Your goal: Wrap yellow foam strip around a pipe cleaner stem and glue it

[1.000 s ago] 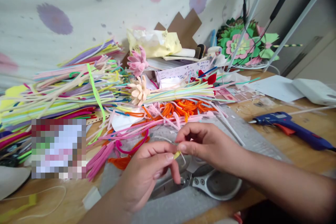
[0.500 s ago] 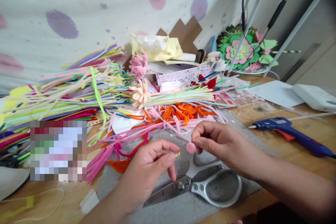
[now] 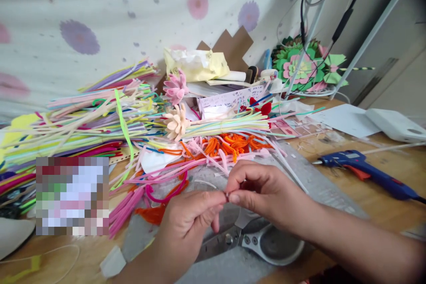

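My left hand [image 3: 196, 213] and my right hand [image 3: 262, 193] meet fingertip to fingertip above the grey mat [image 3: 213, 270], both closed in a pinch. Only a tiny speck shows where the tips touch. The pink pipe cleaner coil, seen at my right fingertips half a second ago, is now hidden by the fingers. What my left fingers pinch cannot be made out. Beneath the hands lie large metal scissors [image 3: 248, 240], partly covered by them. Pale strands [image 3: 291, 168] stick out behind my right hand.
Bundles of coloured pipe cleaners [image 3: 86, 120] are heaped at the left and back. Orange pieces [image 3: 229, 144], a pink fuzzy flower [image 3: 176, 86] and a cream one [image 3: 176, 122] lie ahead. A blue glue gun [image 3: 369, 171] rests at the right.
My hands have come together; before, a gap lay between them. My left fingers have closed to a pinch, and the pink coil has gone out of sight behind the fingers.
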Motion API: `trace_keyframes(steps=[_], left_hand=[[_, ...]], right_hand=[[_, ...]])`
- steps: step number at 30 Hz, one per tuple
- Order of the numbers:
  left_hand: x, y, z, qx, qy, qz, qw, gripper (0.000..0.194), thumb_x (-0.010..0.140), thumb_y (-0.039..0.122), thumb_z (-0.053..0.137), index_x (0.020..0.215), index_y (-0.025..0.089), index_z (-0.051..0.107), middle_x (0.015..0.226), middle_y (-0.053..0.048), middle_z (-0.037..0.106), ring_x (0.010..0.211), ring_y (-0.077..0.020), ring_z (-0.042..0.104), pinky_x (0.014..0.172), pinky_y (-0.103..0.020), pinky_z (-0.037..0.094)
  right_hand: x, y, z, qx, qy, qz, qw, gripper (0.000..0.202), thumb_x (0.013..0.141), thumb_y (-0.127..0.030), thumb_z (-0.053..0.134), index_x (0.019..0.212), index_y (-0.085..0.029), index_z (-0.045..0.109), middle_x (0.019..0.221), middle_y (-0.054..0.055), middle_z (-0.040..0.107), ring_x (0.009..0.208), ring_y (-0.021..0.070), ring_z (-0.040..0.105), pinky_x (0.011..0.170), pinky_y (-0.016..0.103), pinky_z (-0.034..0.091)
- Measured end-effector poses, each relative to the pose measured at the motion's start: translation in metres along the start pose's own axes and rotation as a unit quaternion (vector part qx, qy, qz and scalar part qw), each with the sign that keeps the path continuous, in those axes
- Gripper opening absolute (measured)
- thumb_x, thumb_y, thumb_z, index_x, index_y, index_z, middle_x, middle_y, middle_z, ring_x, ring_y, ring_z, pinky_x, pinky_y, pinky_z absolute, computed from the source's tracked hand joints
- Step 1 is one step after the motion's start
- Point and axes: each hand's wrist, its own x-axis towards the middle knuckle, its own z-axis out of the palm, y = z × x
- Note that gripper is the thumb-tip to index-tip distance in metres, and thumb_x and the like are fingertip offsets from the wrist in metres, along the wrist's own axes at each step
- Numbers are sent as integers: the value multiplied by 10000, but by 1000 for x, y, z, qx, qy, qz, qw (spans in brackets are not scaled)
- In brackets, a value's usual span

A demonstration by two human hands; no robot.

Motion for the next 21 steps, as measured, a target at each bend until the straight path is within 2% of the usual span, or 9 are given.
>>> trace_keyframes(steps=[3,7,10,13,15,18,21], left_hand=[[1,2,0,57,-10,22,998,241,856,119,540,804,254,733,531,25,599,494,-128,553,532,-238,404],[2,3,1,68,-24,1,997,252,871,147,513,804,240,737,509,25,587,477,-129,549,526,-240,403],[2,2,2,37,-16,-53,998,221,868,187,521,914,238,731,495,31,590,470,-133,542,512,-242,401],[4,-1,1,-18,25,-121,992,204,862,222,528,945,218,715,490,33,588,476,-139,535,507,-244,399],[5,-3,0,-46,41,-144,988,182,856,239,536,915,207,706,488,37,580,480,-137,525,511,-244,390],[6,-4,0,-63,44,-156,985,156,855,257,541,865,203,687,485,45,569,490,-130,509,525,-241,375],[6,-5,-1,-65,44,-163,984,152,858,270,537,849,204,674,485,50,565,500,-130,503,540,-244,369]], right_hand=[[-3,-1,2,-49,25,-68,996,65,810,-173,633,748,-155,642,738,10,560,719,129,521,661,251,406],[-5,-2,4,-159,41,-134,977,106,847,-123,555,752,-157,586,768,23,544,736,130,503,654,239,397],[-4,-2,0,-162,37,-83,983,157,886,-173,499,728,-176,506,722,6,510,681,127,466,615,238,373],[-3,0,-6,-78,17,8,997,255,947,-319,411,734,-192,470,676,-10,485,622,125,437,571,238,352],[-3,2,-8,-22,-3,52,998,311,956,-406,378,747,-196,473,646,-21,466,587,122,415,545,238,331],[-3,3,-7,34,-31,73,996,348,926,-473,422,734,-188,476,622,-32,435,569,114,399,545,240,319],[-1,1,-4,73,-49,62,994,336,903,-467,469,741,-172,477,667,-17,464,619,116,433,600,248,350]])
